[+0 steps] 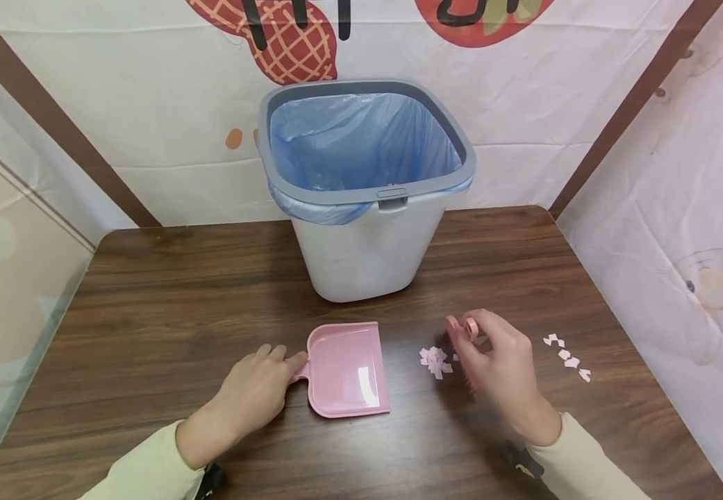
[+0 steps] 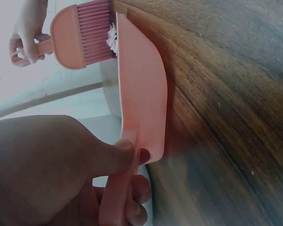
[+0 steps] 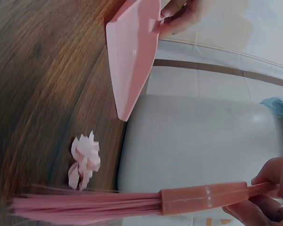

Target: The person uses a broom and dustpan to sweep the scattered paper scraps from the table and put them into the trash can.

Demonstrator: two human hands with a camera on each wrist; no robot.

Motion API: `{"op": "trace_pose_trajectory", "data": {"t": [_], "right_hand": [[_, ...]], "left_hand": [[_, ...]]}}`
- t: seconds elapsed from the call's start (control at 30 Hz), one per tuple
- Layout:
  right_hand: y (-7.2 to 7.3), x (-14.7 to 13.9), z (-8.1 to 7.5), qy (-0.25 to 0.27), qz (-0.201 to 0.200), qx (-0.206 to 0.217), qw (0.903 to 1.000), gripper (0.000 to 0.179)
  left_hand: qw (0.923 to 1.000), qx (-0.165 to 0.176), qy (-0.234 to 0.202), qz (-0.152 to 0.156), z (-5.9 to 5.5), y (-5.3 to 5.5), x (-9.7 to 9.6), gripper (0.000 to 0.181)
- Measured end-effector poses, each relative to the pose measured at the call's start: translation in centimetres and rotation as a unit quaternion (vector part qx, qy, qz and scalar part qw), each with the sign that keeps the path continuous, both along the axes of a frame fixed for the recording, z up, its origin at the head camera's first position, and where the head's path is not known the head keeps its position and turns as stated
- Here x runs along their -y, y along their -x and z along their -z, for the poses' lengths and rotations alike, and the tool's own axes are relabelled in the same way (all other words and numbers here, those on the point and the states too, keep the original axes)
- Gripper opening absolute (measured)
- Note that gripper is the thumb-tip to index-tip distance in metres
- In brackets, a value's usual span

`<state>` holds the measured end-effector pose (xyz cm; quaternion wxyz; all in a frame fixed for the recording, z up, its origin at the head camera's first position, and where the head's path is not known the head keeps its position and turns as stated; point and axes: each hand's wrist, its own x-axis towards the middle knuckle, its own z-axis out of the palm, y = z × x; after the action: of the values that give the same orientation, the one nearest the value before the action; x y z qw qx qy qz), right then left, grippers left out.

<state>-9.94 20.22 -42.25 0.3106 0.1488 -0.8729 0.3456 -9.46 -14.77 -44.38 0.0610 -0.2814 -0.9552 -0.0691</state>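
Note:
A pink dustpan (image 1: 342,371) lies on the table with its flat lip facing right. My left hand (image 1: 255,389) grips its handle, the thumb laid along the top in the left wrist view. In my right hand (image 1: 508,368) is a small pink brush (image 3: 193,198), held by the handle with its bristles (image 3: 85,207) pointing down to the table. Between brush and dustpan sits a small heap of pale pink paper scraps (image 1: 436,361), close to the bristles and apart from the dustpan's lip. More paper scraps (image 1: 567,358) lie scattered to the right of my right hand.
A grey-white trash bin (image 1: 361,250) lined with a blue bag (image 1: 367,139) stands on the table behind the dustpan. The wooden table (image 1: 198,298) meets a printed cloth backdrop (image 1: 198,139) at the back and sides.

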Motion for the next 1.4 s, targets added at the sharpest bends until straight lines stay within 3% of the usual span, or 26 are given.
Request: {"op": "trace_pose_trajectory", "data": {"t": [0.53,1.17,1.4], "right_hand": [[0.9,3.0,0.1,0.035,-0.041,-0.013,0.9985,0.030],[2.2,6.3,0.4,0.063,-0.084,0.001,0.9945,0.033],[2.5,7.4,0.3,0.078,-0.098,0.010,0.9920,0.026]], "left_hand": [[0.9986,0.048,0.021,-0.008,-0.7,0.2,-0.3,0.021],[0.9969,0.075,0.021,-0.009,-1.0,0.2,-0.2,0.022],[0.9974,0.068,0.024,-0.007,-1.0,0.2,-0.2,0.021]]}}
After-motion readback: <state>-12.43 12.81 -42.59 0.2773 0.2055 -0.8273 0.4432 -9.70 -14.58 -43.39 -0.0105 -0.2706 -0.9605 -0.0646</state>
